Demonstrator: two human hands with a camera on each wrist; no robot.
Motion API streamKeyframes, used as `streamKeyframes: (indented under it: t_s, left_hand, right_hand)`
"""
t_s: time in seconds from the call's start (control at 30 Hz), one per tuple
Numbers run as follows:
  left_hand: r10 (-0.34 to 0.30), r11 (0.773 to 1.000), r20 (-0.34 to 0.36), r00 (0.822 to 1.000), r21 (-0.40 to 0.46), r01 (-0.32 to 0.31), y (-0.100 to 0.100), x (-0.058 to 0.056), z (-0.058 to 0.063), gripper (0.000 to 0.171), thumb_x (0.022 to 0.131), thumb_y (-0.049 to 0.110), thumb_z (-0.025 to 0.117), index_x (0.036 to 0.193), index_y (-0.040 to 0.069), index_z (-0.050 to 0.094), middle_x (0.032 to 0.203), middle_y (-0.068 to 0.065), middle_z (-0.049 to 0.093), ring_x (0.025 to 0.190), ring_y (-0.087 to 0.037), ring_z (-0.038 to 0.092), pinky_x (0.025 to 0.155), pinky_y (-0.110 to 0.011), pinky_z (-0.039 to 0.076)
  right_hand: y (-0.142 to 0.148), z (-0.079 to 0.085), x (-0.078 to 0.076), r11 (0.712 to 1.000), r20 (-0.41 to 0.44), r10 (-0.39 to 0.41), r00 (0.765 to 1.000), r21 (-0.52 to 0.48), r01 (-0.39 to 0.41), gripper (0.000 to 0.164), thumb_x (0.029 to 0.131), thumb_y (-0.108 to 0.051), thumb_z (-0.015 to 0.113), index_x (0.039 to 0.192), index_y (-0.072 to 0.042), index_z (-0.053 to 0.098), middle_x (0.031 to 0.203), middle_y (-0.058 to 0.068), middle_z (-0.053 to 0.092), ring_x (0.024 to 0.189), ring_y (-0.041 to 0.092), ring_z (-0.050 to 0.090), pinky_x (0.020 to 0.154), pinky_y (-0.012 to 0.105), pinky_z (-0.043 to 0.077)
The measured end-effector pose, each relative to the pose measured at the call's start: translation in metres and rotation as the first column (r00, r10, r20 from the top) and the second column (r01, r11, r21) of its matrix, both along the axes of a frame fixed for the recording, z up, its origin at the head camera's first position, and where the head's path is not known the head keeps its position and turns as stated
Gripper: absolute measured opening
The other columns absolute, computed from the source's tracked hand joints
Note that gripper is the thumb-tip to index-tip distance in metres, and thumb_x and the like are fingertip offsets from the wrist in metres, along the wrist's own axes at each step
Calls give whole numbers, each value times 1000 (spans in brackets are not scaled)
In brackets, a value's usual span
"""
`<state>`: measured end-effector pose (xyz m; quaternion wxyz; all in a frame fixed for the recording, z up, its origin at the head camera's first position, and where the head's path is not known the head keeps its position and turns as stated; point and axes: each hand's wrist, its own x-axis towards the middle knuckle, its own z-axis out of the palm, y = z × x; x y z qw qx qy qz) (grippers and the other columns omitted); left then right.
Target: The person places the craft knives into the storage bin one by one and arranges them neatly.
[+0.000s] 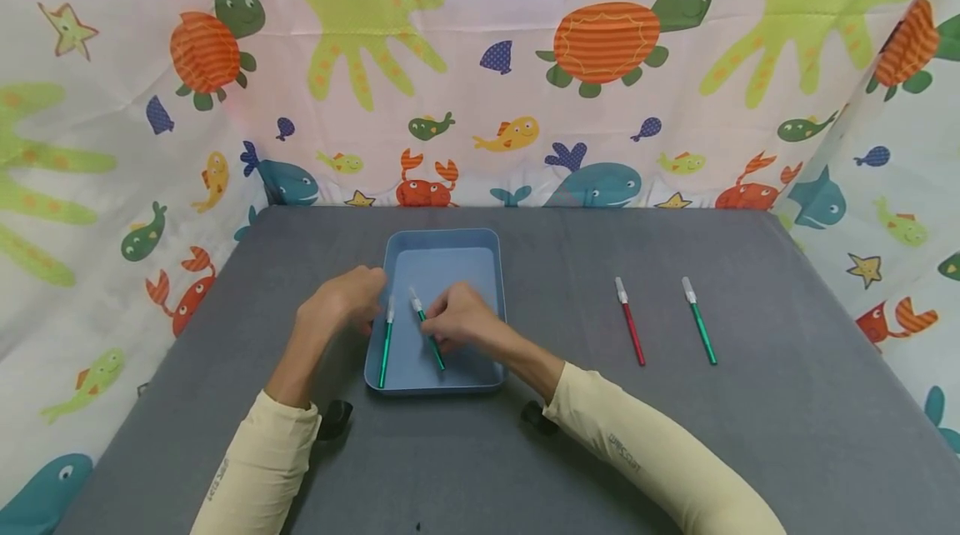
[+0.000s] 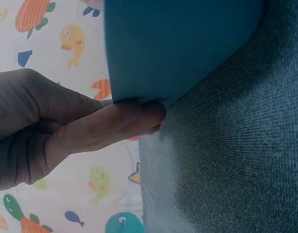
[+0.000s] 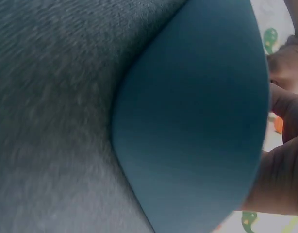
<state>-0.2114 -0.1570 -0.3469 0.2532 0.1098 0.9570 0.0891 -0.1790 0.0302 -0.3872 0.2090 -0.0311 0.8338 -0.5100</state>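
The blue tray (image 1: 465, 268) lies on the grey table. At its left side, my left hand (image 1: 347, 297) pinches the wall; in the left wrist view its fingers (image 2: 110, 121) press the outer face, the thumb behind the rim. Inside the tray, my right hand (image 1: 459, 320) pinches a slim green pen-shaped tool (image 1: 437, 354) with a pale cap, slanting with its cap toward the back left. A second green pen-shaped tool (image 1: 386, 352) lies along the tray's left wall, cap toward the back. The tray's outer wall (image 3: 192, 121) hides the right fingertips in the right wrist view.
Right of the tray, a red pen-shaped tool (image 1: 632, 327) and another green one (image 1: 701, 327) lie on the table (image 1: 570, 268), pale caps toward the back. A curtain printed with sea animals (image 1: 517, 43) stands behind the table and along its sides.
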Motion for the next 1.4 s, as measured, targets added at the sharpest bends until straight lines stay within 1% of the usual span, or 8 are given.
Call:
streamKeyframes:
  t_s: [0.27, 0.47, 0.57, 0.73, 0.8, 0.97, 1.17, 1.4]
  left_hand:
    - [-6, 1000, 14, 1000, -7, 6, -1, -2, 1, 30, 101, 3, 62, 129, -7, 59, 97, -14, 69, 78, -19, 72, 69, -29, 52]
    - [-17, 1000, 17, 1000, -20, 17, -1, -3, 1, 30, 100, 4, 63, 128, -7, 58, 96, -14, 69, 76, -18, 69, 65, -27, 51]
    - [-22, 999, 19, 1000, -37, 23, 0, -4, 2, 30, 100, 4, 64, 127, -7, 59, 95, -13, 68, 77, -18, 66, 64, -27, 49]
    - [-18, 999, 18, 1000, -43, 19, 0, -4, 2, 26, 100, 4, 64, 124, -5, 61, 96, -12, 68, 79, -19, 64, 65, -27, 49]
    - [-20, 999, 18, 1000, -37, 21, -1, -4, 1, 27, 99, 3, 64, 125, -5, 61, 97, -13, 68, 79, -19, 65, 65, -27, 49]
    - [-24, 999, 24, 999, -26, 24, -2, -4, 0, 29, 99, 2, 63, 126, -6, 60, 96, -13, 69, 79, -19, 66, 66, -28, 49]
    - [-8, 1000, 32, 999, -27, 9, -1, -4, 3, 29, 100, 2, 62, 128, -6, 60, 96, -13, 69, 79, -19, 67, 68, -28, 50]
    - [-10, 1000, 30, 1000, -22, 11, -2, -4, 1, 31, 100, 3, 63, 129, -6, 59, 98, -13, 68, 79, -19, 68, 69, -28, 51]
  right_hand:
    - [-17, -11, -3, 997, 84, 5, 996, -76, 2, 13, 87, 1, 72, 100, 5, 73, 71, 8, 66, 59, 14, 64, 63, 33, 62]
    - [-26, -13, -4, 992, 91, 14, 996, -126, -3, 29, 87, 4, 71, 115, 8, 65, 74, 14, 69, 58, 16, 66, 66, 36, 64]
    - [-30, -12, -3, 992, 84, 13, 996, -130, -2, 31, 87, 4, 71, 116, 9, 65, 76, 18, 72, 56, 17, 66, 64, 36, 63]
    - [-36, -14, -3, 987, 83, 25, 996, -157, -12, 33, 86, 7, 73, 116, 11, 62, 85, 28, 75, 67, 32, 77, 66, 37, 64]
    - [-37, -15, -3, 987, 86, 35, 996, -162, -20, 34, 85, 8, 75, 116, 12, 61, 86, 29, 75, 73, 36, 79, 67, 38, 64]
    - [-39, -16, -2, 990, 92, 38, 995, -141, -25, 39, 83, 7, 80, 118, 10, 62, 84, 26, 76, 72, 34, 79, 66, 35, 63]
    - [-37, -15, -1, 990, 99, 49, 994, -140, -35, 42, 83, 6, 80, 121, 11, 63, 83, 21, 76, 76, 34, 80, 68, 34, 63]
    - [-30, -15, 1, 983, 131, 63, 989, -179, -39, 42, 83, 5, 80, 121, 11, 63, 87, 24, 77, 78, 34, 80, 70, 35, 64]
